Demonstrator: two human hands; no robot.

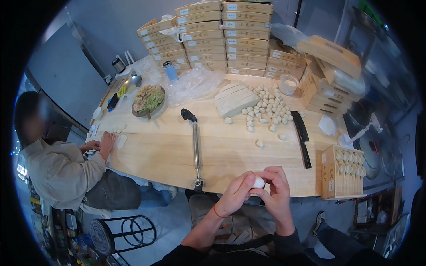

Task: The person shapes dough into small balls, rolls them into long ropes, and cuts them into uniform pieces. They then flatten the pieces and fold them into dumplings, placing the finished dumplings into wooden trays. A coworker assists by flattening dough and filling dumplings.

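Note:
Both my left hand and my right hand close around a smooth, rounded white piece of dough at the table's near edge. My fingers cover its sides, and I cannot tell whether it holds filling. Ahead of my hands, small cut dough pieces are heaped against a large scored dough block. A few lie apart, one dough piece nearest my hands. Right of them rests a black cleaver-like knife. At the far right, a wooden tray carries rows of shaped dumplings.
A metal arm is clamped to the near edge of the wooden table. Further left stands a bowl of filling; a co-worker handles dough there. Stacked wooden boxes line the back. A stool is on the floor.

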